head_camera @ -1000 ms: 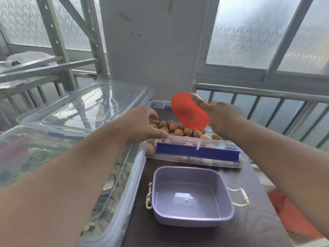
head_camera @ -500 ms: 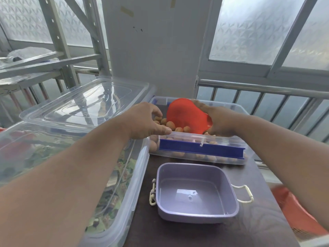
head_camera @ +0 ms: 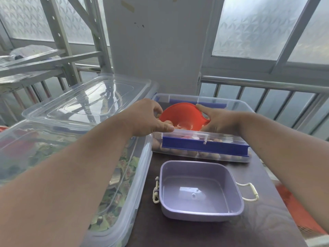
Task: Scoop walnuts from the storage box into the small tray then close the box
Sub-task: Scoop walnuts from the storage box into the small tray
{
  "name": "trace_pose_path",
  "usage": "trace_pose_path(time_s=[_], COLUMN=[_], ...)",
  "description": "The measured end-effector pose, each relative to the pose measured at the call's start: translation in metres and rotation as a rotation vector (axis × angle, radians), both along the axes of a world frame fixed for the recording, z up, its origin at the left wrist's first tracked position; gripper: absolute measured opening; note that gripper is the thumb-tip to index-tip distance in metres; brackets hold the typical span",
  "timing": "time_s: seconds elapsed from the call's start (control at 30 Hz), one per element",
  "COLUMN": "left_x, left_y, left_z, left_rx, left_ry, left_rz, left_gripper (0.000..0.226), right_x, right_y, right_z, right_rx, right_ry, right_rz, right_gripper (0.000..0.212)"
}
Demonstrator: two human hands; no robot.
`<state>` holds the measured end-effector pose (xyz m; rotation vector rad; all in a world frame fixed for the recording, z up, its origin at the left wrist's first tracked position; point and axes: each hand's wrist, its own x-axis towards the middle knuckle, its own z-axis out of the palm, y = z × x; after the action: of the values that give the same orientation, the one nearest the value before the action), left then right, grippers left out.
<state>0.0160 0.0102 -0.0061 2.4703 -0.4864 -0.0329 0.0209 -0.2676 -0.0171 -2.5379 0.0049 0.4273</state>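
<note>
Beside the window, your right hand (head_camera: 216, 122) holds the red scoop (head_camera: 183, 115) in the walnuts (head_camera: 203, 154) while your left hand (head_camera: 146, 118) grips the storage box (head_camera: 236, 106); next, lift it level toward the empty tray (head_camera: 200, 213).

Single head-worn view looks forward and down, close over the table (head_camera: 267, 220).

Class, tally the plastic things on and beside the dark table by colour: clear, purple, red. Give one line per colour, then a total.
Clear: 3, walnut storage box, big side bin, loose lid
Purple: 1, small tray
Red: 1, scoop
Total: 5
</note>
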Motion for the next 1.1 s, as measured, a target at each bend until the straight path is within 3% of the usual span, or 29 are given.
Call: trace_pose_path(time_s=[0.17, 0.37, 0.5, 0.7, 0.83, 1.0, 1.1], left_x=[-0.001, 0.000, 0.002, -0.007, -0.008, -0.009, -0.008], left_y=[0.000, -0.001, -0.001, -0.004, -0.001, 0.000, 0.001], left_z=[0.001, 0.002, 0.002, 0.008, 0.009, 0.008, 0.006], left_rx=[-0.028, -0.110, -0.212, -0.467, -0.675, -0.719, -0.645], left_ry=[0.001, -0.060, -0.048, -0.032, -0.032, 0.008, 0.024], left_rz=[-0.012, -0.088, -0.092, -0.149, -0.161, -0.185, -0.206], left_gripper=[0.062, 0.091, 0.106, 0.064, 0.055, 0.048, 0.029], right_x=[-0.008, -0.029, -0.056, -0.101, -0.125, -0.145, -0.156], right_y=[-0.007, -0.018, -0.017, -0.009, -0.009, -0.011, -0.011], right_z=[0.001, 0.023, 0.044, 0.060, 0.062, 0.054, 0.044], right_rx=[0.252, 0.421, 0.470, 0.468, 0.513, 0.499, 0.449], right_ry=[-0.062, -0.093, -0.112, -0.170, -0.213, -0.252, -0.220], right_rz=[-0.051, -0.076, -0.025, 0.029, 0.055, 0.037, 0.022], right_gripper=[0.112, 0.080, 0.085, 0.086, 0.086, 0.086, 0.099])
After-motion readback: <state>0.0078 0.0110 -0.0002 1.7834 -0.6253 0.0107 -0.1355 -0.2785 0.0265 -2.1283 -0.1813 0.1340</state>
